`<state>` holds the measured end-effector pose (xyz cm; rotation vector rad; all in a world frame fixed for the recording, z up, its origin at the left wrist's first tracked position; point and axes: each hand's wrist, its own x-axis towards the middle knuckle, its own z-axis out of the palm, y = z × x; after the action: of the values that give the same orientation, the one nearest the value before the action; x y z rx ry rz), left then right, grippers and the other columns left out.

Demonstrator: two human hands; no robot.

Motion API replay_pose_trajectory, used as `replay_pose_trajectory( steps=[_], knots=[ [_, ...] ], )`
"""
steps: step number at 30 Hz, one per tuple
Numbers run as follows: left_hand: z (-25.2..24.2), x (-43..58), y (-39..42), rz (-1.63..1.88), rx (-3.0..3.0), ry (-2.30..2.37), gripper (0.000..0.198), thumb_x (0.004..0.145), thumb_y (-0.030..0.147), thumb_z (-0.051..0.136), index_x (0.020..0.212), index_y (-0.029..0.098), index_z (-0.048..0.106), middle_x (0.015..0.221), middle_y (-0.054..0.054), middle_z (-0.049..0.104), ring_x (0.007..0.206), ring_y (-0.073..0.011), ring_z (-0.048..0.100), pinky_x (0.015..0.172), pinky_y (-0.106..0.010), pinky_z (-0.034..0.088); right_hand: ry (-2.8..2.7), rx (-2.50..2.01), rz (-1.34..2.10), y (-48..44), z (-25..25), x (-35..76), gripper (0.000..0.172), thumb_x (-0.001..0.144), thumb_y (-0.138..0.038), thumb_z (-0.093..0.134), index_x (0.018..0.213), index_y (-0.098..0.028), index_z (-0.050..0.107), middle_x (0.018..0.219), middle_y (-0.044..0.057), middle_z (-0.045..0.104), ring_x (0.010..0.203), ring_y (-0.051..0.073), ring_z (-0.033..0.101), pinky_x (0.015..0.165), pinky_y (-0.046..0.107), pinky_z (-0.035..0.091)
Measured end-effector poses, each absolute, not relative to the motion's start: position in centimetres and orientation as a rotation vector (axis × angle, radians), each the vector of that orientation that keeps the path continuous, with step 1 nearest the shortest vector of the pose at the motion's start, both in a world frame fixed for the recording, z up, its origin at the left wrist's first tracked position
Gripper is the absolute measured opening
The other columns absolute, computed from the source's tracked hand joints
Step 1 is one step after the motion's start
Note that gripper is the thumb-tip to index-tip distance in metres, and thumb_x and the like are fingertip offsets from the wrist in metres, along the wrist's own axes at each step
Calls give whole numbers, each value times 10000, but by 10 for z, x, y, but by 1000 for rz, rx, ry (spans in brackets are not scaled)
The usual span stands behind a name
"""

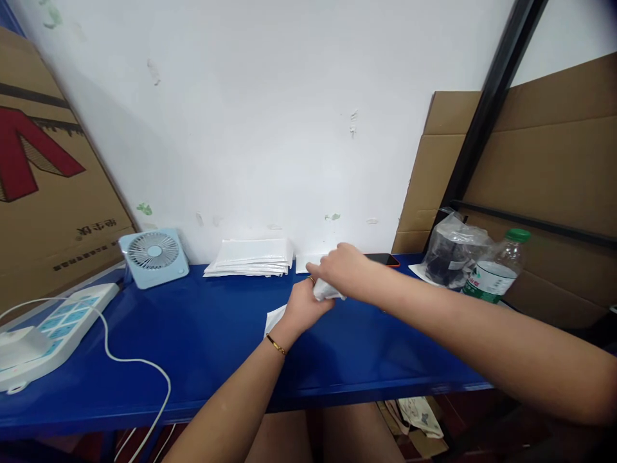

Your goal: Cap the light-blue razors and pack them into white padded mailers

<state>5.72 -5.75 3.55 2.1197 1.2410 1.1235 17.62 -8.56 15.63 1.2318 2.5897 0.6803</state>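
Note:
Over the middle of the blue table, my two hands meet around a crumpled white paper-like piece (328,291). My left hand (307,305) is closed around it from below. My right hand (343,269) lies over the top, fingers bent and pressed against it, though the fingertips are partly hidden. Beneath my left wrist, a flat white corner (274,319) shows against the tabletop; I cannot tell whether it belongs to the same piece. Just behind my hands lies a flat white sheet (304,263). To its left sits a stack of white flat sheets or packets (250,256).
A light blue fan (155,257) and a white power strip (72,328) with cable stand left on the blue table (202,347). A dark phone (384,260) lies behind my right wrist. A bagged dark object (448,254) and a green-capped bottle (496,270) stand right.

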Motion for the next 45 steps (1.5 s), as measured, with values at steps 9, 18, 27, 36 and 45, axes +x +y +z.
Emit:
replay_pose_trajectory(
  steps=[9,18,27,36,45],
  knots=[
    [76,59,-56,1426,1780,850,393,648,330,660,962,136,526,842,-37,626,756,-162,573,666,-244,444,3283,1055,4,-87,208,195,437,922,-400,280,1302,-213,390,1334,70,415,1208,215,385,981,374,319],
    [63,49,-50,1253,1716,619,526,662,398,658,1081,129,489,978,-82,612,885,-209,567,774,-308,435,3409,1041,-417,-85,192,204,387,927,-356,308,1298,-288,394,1346,4,423,1222,193,380,986,395,328],
    [68,42,-54,1046,1711,468,653,629,446,660,1172,132,480,1078,-117,587,970,-262,546,813,-351,422,3396,1227,-467,-81,201,217,332,847,-382,452,1058,-181,611,1053,39,627,954,162,555,829,318,421],
    [86,37,-24,1233,1696,543,440,698,350,637,1069,134,542,1027,-79,623,916,-200,570,809,-311,442,3504,1382,-595,-50,180,238,361,716,-426,612,917,-126,623,843,44,624,749,145,564,672,278,450],
    [64,1,-68,1061,2279,779,328,763,140,483,1055,216,611,1166,-18,587,1127,-191,488,1015,-372,328,3463,1042,235,-110,111,227,223,857,-321,460,841,-208,652,893,61,613,845,163,541,719,289,406]
  ],
)
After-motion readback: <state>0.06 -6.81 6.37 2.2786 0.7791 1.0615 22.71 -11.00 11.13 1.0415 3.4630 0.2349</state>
